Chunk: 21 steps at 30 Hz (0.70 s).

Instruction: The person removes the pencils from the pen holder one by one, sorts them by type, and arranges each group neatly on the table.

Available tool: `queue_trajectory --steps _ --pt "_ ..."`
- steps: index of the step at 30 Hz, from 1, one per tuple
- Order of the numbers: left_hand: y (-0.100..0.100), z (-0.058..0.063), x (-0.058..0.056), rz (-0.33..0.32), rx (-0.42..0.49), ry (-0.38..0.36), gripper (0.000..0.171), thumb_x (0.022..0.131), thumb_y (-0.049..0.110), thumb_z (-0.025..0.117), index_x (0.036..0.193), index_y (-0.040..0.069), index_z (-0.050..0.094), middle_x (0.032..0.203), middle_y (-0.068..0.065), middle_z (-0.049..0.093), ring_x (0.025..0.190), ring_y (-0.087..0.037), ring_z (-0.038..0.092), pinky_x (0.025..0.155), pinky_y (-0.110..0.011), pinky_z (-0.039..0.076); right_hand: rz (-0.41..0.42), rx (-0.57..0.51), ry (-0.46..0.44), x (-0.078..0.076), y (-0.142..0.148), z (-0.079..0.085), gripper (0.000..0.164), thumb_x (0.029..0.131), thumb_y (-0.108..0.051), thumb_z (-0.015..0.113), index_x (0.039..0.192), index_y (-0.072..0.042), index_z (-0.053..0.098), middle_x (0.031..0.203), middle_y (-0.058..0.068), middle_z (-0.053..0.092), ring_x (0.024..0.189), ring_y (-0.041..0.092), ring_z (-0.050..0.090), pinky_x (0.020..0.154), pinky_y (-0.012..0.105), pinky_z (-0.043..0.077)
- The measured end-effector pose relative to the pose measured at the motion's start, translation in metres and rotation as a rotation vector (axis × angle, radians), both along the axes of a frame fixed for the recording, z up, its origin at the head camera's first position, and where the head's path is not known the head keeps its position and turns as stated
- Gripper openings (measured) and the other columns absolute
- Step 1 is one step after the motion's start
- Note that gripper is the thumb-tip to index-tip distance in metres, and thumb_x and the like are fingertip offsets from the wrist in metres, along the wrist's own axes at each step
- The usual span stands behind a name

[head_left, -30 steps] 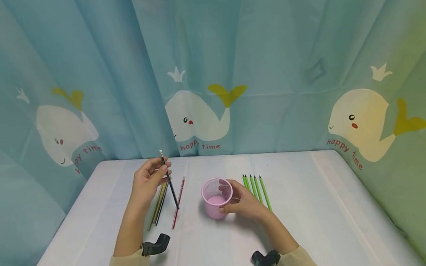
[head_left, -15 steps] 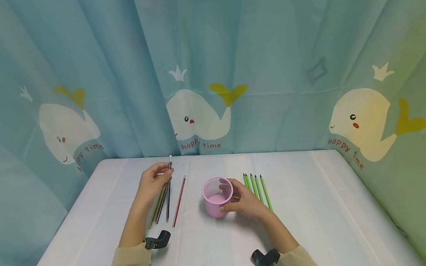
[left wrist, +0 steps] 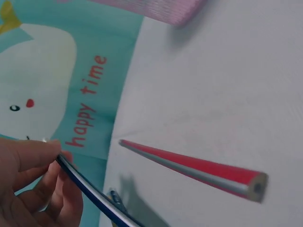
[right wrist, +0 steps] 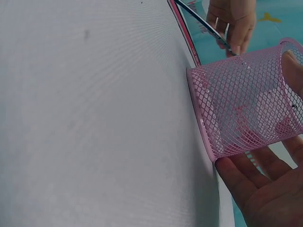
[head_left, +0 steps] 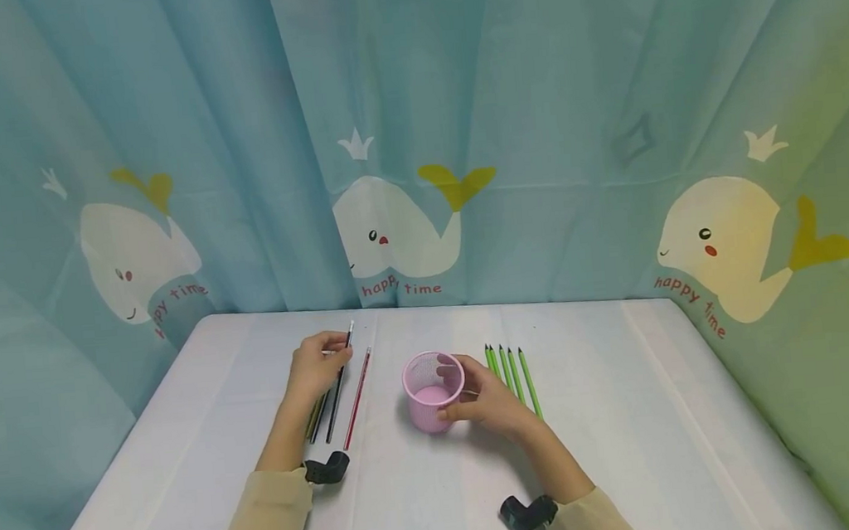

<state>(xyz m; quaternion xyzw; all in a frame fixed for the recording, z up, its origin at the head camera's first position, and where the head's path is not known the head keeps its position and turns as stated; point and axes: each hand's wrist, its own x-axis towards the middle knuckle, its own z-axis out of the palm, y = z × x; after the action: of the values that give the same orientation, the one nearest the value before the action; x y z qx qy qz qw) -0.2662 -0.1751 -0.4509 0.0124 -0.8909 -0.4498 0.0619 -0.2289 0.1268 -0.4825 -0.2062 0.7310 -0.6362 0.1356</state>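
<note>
Between thumb and fingers, my left hand [head_left: 318, 366] pinches a dark pencil [head_left: 336, 403] near its white-tipped end. The pencil slants, its lower end toward me; the left wrist view shows its dark, shiny shaft [left wrist: 97, 195]. A red pencil [head_left: 357, 397] lies just right of it on the table, its flat end facing the camera in the left wrist view. My right hand [head_left: 491, 401] holds a pink mesh pen cup [head_left: 431, 418] from the right side, thumb in front. The cup stands upright, and no pencil shows inside.
Gold and dark pencils [head_left: 318, 419] lie partly hidden below my left hand. Several green pencils [head_left: 529, 383] lie side by side behind my right hand, tips pointing away. A white cloth covers the table [head_left: 631, 415], and a whale-print curtain [head_left: 548, 122] hangs around its back.
My left hand has come rightward and lower with the dark pencil. Its white-tipped end has swung right and its lower end left, off the red pencil. My right hand and the cup stay put.
</note>
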Motion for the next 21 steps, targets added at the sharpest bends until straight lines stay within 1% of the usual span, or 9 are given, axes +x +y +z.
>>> queue_trajectory --steps 3,4,8,11,14,16,18,20,21 --pt "0.001 -0.003 -0.001 0.008 -0.036 -0.010 0.032 0.095 0.013 0.065 0.124 0.000 0.066 0.112 -0.016 0.070 0.098 -0.030 0.064 0.081 -0.043 0.055 -0.002 -0.001 0.001 0.000 0.001 -0.001 0.081 0.075 -0.005 0.085 0.146 -0.010 0.046 0.146 0.018 0.052 0.133 0.038 0.051 0.110 0.049 0.046" --pt "0.002 -0.004 -0.001 0.009 -0.038 -0.013 0.033 0.094 0.013 0.065 0.125 0.000 0.066 0.112 -0.016 0.071 0.097 -0.029 0.064 0.079 -0.041 0.055 -0.004 -0.001 0.001 0.000 0.001 -0.001 0.081 0.075 -0.005 0.085 0.146 -0.010 0.046 0.146 0.018 0.052 0.133 0.039 0.051 0.110 0.049 0.046" --pt "0.002 -0.005 0.000 0.006 -0.015 -0.021 0.034 0.095 0.011 0.064 0.127 -0.002 0.063 0.113 -0.016 0.071 0.101 -0.031 0.068 0.073 -0.034 0.059 -0.012 0.001 0.003 0.002 0.003 -0.001 0.081 0.074 -0.004 0.085 0.145 -0.010 0.046 0.145 0.018 0.052 0.133 0.038 0.051 0.110 0.049 0.046" --pt "0.003 -0.003 0.003 -0.003 -0.002 -0.020 0.035 0.096 0.010 0.063 0.128 -0.002 0.062 0.115 -0.016 0.070 0.104 -0.033 0.069 0.071 -0.033 0.060 -0.017 0.000 0.005 0.003 0.004 -0.001 0.082 0.074 -0.004 0.085 0.145 -0.010 0.046 0.145 0.017 0.052 0.132 0.038 0.051 0.109 0.048 0.047" --pt "0.003 0.000 0.006 -0.013 0.001 -0.011 0.035 0.096 0.011 0.062 0.129 -0.001 0.062 0.115 -0.015 0.070 0.103 -0.032 0.068 0.071 -0.032 0.059 -0.017 0.001 0.013 0.003 0.005 -0.001 0.082 0.074 -0.004 0.085 0.145 -0.008 0.046 0.145 0.019 0.052 0.132 0.039 0.051 0.108 0.048 0.047" --pt "0.003 0.002 0.009 -0.031 0.008 0.006 0.035 0.097 0.012 0.062 0.129 0.000 0.062 0.115 -0.014 0.070 0.102 -0.032 0.068 0.072 -0.031 0.059 -0.016 0.005 0.013 0.003 0.005 -0.001 0.082 0.074 -0.004 0.085 0.146 -0.008 0.045 0.145 0.019 0.052 0.132 0.040 0.051 0.109 0.049 0.047" --pt "0.003 0.006 0.012 -0.056 0.016 0.032 0.034 0.097 0.012 0.063 0.130 0.002 0.063 0.116 -0.013 0.071 0.101 -0.031 0.067 0.073 -0.031 0.058 -0.007 0.035 0.011 0.002 0.006 0.000 0.084 0.075 -0.006 0.085 0.147 -0.009 0.043 0.146 0.018 0.051 0.133 0.039 0.050 0.110 0.049 0.045" --pt "0.002 0.011 0.016 -0.099 0.015 0.069 0.034 0.098 0.014 0.063 0.131 0.004 0.062 0.116 -0.012 0.071 0.101 -0.030 0.066 0.075 -0.033 0.058 0.017 0.077 0.013 0.003 0.009 0.001 0.087 0.076 -0.010 0.085 0.150 -0.011 0.040 0.148 0.017 0.049 0.135 0.038 0.048 0.112 0.050 0.043" --pt "0.002 0.013 0.018 -0.125 0.011 0.093 0.035 0.099 0.015 0.062 0.132 0.005 0.062 0.117 -0.012 0.071 0.102 -0.030 0.066 0.077 -0.035 0.059 0.027 0.109 0.013 0.003 0.011 0.003 0.090 0.076 -0.012 0.086 0.152 -0.014 0.037 0.150 0.014 0.048 0.137 0.037 0.047 0.114 0.050 0.041"
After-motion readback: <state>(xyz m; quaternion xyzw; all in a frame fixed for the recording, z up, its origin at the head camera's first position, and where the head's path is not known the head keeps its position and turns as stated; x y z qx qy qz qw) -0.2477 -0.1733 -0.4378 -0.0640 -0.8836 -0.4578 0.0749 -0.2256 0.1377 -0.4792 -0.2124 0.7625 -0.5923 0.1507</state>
